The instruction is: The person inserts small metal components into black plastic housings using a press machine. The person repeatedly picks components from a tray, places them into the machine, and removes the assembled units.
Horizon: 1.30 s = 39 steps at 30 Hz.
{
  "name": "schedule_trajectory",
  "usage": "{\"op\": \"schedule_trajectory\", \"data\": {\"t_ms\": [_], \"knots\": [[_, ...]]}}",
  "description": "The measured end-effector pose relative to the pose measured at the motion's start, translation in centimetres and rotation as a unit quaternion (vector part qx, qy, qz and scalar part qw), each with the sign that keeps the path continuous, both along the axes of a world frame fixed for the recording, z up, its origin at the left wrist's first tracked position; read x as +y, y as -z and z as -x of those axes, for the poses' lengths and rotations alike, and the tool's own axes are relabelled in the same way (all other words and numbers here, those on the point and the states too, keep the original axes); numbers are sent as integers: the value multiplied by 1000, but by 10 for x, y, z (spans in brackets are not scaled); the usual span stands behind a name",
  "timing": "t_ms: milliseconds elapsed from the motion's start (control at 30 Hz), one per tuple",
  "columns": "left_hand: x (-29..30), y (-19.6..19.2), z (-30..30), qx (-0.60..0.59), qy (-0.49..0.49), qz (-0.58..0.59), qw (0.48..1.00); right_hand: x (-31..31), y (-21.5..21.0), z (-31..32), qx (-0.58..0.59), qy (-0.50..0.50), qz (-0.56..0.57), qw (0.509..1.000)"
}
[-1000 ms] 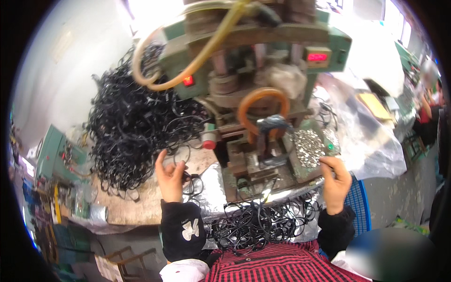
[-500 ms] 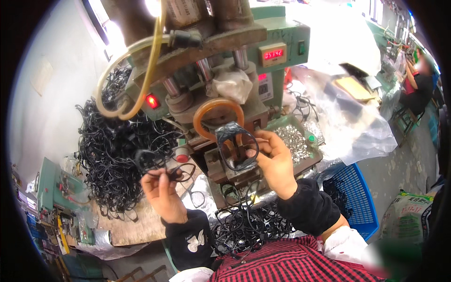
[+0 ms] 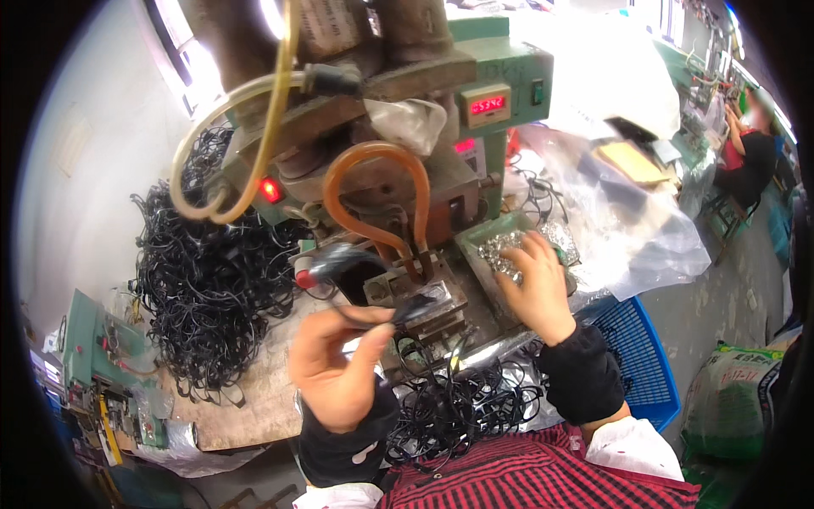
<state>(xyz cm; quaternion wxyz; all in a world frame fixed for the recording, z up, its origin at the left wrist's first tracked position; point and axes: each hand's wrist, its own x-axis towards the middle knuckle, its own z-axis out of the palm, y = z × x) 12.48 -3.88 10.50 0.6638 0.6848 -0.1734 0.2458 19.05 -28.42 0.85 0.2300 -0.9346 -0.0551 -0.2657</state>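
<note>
My left hand [image 3: 342, 360] is closed, thumb and fingers pinching a black spectacle frame [image 3: 360, 316] in front of the press. The frame is smeared by motion; a blurred dark loop reaches up toward the red button [image 3: 303, 278]. Its other end lies close to the metal die block [image 3: 432, 307]; I cannot tell whether they touch. My right hand [image 3: 541, 288] is open, fingers apart, above the green tray [image 3: 479, 276] of small silvery metal pieces [image 3: 500, 247]. An orange tube loop [image 3: 377, 153] hangs over the die.
A large heap of black spectacle frames [image 3: 216, 293] covers the bench on the left. More black frames [image 3: 466, 394] lie between me and the press [image 3: 441, 182]. A blue basket [image 3: 640, 360] stands at right, below plastic sheeting [image 3: 623, 212]. Another person [image 3: 750, 153] sits far right.
My right hand has left the black frame it held before the press and moved right, over the tray. My left hand has moved right and toward the die with a black frame.
</note>
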Motion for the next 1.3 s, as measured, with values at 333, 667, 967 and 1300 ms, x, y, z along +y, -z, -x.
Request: {"op": "schedule_trajectory", "data": {"t_ms": [333,667,967,1300], "knots": [[-17,5,-14,54,27,-50,997,-29,42,-35,-65,11,-109,992],[0,15,21,17,-34,-132,990,-20,41,-19,-63,3,-260,964],[127,43,-7,12,-109,-502,858,-6,18,-17,-42,-63,-350,934],[131,187,-14,131,-174,-315,924,-48,47,30,-88,53,-258,961]]}}
